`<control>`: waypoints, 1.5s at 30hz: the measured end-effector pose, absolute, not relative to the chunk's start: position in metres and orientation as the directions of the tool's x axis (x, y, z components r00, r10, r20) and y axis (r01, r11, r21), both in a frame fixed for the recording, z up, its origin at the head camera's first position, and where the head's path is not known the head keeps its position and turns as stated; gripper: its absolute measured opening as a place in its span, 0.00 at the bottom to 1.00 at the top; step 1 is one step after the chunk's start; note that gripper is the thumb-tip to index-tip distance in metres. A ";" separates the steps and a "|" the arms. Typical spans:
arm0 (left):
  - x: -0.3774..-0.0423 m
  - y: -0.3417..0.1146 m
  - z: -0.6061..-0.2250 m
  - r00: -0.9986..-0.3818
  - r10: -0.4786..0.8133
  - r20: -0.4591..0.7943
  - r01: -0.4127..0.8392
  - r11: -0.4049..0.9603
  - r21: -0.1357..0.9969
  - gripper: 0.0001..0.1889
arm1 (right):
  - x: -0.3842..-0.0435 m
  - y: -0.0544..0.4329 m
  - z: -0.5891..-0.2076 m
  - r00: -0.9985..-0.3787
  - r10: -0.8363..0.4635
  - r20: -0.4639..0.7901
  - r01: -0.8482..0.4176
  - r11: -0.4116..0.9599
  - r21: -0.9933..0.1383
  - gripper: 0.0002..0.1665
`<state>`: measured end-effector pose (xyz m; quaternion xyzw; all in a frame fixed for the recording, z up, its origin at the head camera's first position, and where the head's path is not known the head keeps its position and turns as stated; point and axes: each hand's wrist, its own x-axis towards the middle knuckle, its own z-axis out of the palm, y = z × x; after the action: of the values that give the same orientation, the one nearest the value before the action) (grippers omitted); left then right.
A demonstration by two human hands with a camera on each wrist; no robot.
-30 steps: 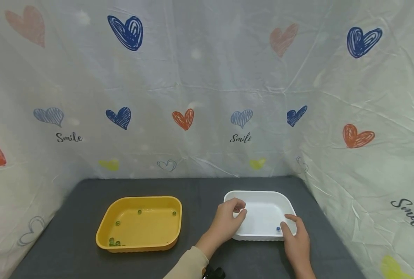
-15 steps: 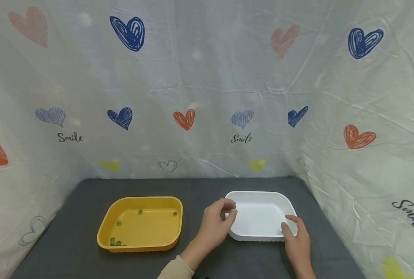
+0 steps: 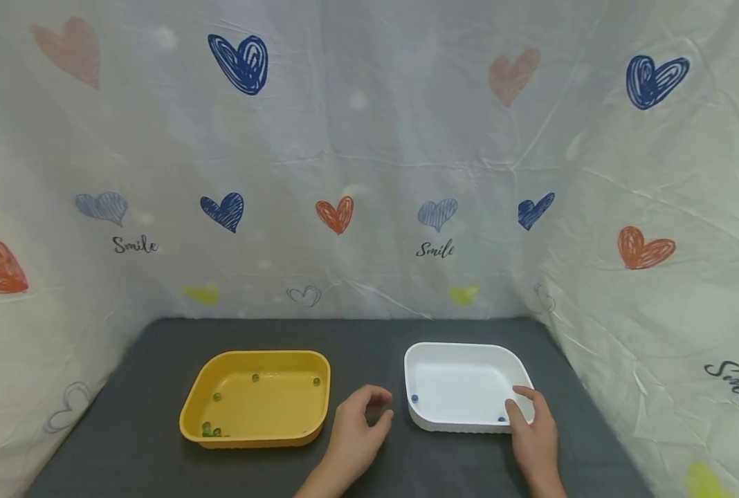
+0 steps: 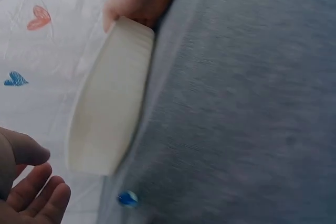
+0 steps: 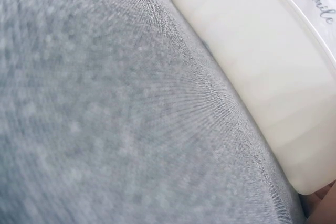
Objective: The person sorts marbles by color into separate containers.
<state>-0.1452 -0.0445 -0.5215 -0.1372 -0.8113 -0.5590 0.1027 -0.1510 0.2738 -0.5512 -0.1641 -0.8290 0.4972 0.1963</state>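
In the head view my left hand (image 3: 361,429) is over the dark cloth between the two trays, its fingers loosely curled and the thumb apart from them. Nothing shows in that gap. My right hand (image 3: 534,432) grips the right end of the white tray (image 3: 463,424), thumb over the inside and index finger along the rim. Two small blue marbles lie in this tray, one marble (image 3: 414,398) by the left wall and another marble (image 3: 502,419) near the right thumb. In the left wrist view a blue marble (image 4: 127,199) shows against the grey cloth, apart from the left fingers.
A yellow tray (image 3: 254,443) stands to the left with several green marbles (image 3: 217,397) in it, some bunched at its near-left corner. Dark grey cloth (image 3: 369,339) covers the table. Behind hangs a pale curtain (image 3: 376,277) printed with hearts.
My left hand has moved left and toward me, off the white tray, uncovering the marble at its left wall. My right hand stays at the tray's right end. The head view has shifted slightly.
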 end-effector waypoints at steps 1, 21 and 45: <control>-0.144 -0.046 -0.525 -0.945 0.106 0.308 0.325 0.339 0.883 0.13 | -0.151 0.274 -0.551 -0.870 0.467 0.158 0.079 0.450 -0.890 0.20; -0.135 -0.063 -0.555 -0.985 0.124 0.122 0.157 0.323 0.933 0.16 | -0.151 0.275 -0.551 -0.866 0.469 0.175 0.067 0.455 -0.888 0.21; -0.132 -0.079 -0.568 -0.948 0.292 0.129 0.238 0.380 0.894 0.14 | -0.150 0.274 -0.553 -0.876 0.457 0.153 0.079 0.449 -0.890 0.21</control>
<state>-0.1317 -0.0794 -0.5681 -0.1595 -0.8302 -0.5336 -0.0251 -0.1502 0.2736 -0.5528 -0.1615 -0.8297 0.4996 0.1894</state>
